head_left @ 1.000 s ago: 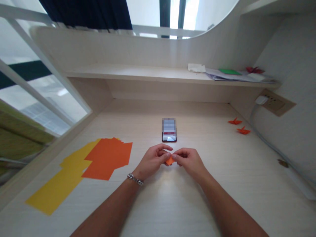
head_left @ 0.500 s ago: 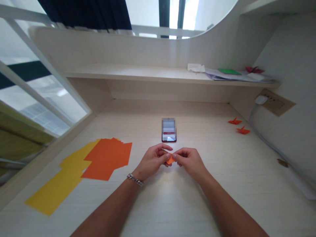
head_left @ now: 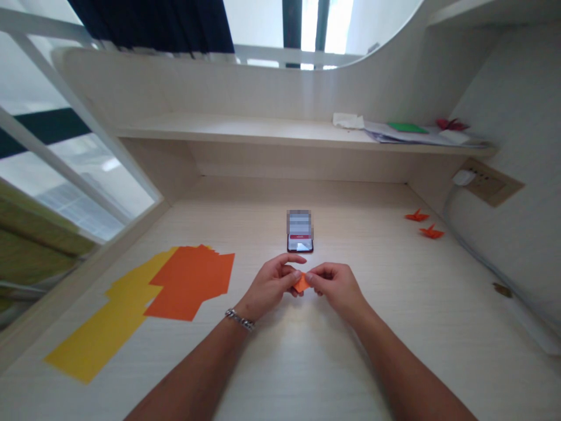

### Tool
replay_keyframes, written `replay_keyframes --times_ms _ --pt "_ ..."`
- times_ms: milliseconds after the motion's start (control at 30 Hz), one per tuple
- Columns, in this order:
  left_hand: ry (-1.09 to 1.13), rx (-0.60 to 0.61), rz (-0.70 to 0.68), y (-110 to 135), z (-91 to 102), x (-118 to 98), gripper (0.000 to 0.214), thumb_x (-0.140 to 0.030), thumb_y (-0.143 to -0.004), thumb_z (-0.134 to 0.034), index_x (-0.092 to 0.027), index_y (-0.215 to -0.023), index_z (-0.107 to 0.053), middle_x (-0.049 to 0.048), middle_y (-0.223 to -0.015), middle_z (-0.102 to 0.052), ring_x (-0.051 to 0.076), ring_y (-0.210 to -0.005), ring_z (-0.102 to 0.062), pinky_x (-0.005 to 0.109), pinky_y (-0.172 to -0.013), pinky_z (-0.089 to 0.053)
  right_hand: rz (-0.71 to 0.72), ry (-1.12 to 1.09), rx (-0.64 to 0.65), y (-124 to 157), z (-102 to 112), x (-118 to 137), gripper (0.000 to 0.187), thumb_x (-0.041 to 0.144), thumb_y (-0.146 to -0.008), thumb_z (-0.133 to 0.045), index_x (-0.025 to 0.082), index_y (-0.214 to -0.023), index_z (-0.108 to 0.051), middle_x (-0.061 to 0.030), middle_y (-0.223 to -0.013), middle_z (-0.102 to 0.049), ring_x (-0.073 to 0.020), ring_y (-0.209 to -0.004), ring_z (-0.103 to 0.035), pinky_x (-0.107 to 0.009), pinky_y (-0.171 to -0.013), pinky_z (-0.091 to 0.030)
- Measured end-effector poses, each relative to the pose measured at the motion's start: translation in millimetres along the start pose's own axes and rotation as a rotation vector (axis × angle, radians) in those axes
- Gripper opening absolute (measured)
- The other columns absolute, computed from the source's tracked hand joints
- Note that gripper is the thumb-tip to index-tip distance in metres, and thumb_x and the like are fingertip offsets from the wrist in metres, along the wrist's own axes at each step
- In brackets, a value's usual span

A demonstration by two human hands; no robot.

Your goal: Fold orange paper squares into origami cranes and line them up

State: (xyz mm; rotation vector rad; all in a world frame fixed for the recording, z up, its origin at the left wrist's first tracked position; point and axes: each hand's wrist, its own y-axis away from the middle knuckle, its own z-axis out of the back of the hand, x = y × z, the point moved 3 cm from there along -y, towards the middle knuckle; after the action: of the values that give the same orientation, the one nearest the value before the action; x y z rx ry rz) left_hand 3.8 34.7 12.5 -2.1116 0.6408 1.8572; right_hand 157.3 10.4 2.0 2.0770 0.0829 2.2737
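A small folded piece of orange paper [head_left: 301,283] is pinched between my left hand [head_left: 269,286] and my right hand [head_left: 337,287], just above the pale wood desk [head_left: 284,362]. Fingertips of both hands press on it and hide part of it. A silver chain bracelet [head_left: 239,319] circles my left wrist. Just beyond my hands lies a smartphone [head_left: 300,231], its screen blurred. To the left, loose orange paper sheets [head_left: 190,282] overlap yellow paper sheets [head_left: 105,330] on the desk.
Two small orange origami cranes [head_left: 423,225] stand at the desk's right side. A white cable [head_left: 477,251] runs from a wall socket [head_left: 488,184]. A shelf [head_left: 263,131] above the back of the desk holds papers and a red origami crane [head_left: 451,124]. A window [head_left: 79,169] lies left.
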Motion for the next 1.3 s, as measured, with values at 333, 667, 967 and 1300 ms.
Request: replay_keyframes --times_ms 333,667,967,1300 --pt "0.149 -0.034 0.089 -2 0.6 10 0.038 -0.023 -0.072 -0.068 -0.014 -0.107 -0.056 -0.0009 -0.062 -0.061 0.012 -0.053 -0.06 0.023 -0.051 -0.046 -0.039 -0.062 -0.012 1 -2 1 0.015 0.029 -0.066 -0.07 0.014 -0.069 -0.071 -0.0019 -0.053 -0.062 -0.0114 -0.046 -0.05 -0.024 -0.046 -0.038" --pt "0.112 -0.129 0.021 -4 5.0 14 0.037 -0.026 -0.072 -0.073 -0.015 -0.103 -0.056 0.0006 -0.068 -0.065 0.011 -0.062 -0.06 0.023 -0.061 -0.048 -0.004 -0.042 -0.061 0 -3 1 0.015 0.029 -0.067 -0.069 0.013 -0.066 -0.069 -0.0007 -0.049 -0.059 -0.0113 -0.045 -0.049 -0.024 -0.045 -0.037" --pt "0.126 -0.051 0.014 0 1.0 6 0.047 -0.017 -0.063 -0.079 -0.015 -0.105 -0.058 0.0041 -0.078 -0.07 0.013 -0.071 -0.064 0.026 -0.071 -0.05 -0.017 -0.075 -0.115 -1 0 0 0.013 0.027 -0.065 -0.067 0.013 -0.065 -0.069 0.0009 -0.047 -0.056 -0.0102 -0.043 -0.046 -0.023 -0.044 -0.036" --pt "0.109 -0.076 0.011 1 1.7 4 0.05 -0.014 -0.061 -0.081 -0.013 -0.105 -0.058 0.0054 -0.079 -0.071 0.013 -0.071 -0.065 0.027 -0.072 -0.051 0.044 0.012 -0.139 2 0 4 0.015 0.029 -0.068 -0.068 0.014 -0.067 -0.069 0.0 -0.05 -0.059 -0.0111 -0.046 -0.049 -0.022 -0.045 -0.036"
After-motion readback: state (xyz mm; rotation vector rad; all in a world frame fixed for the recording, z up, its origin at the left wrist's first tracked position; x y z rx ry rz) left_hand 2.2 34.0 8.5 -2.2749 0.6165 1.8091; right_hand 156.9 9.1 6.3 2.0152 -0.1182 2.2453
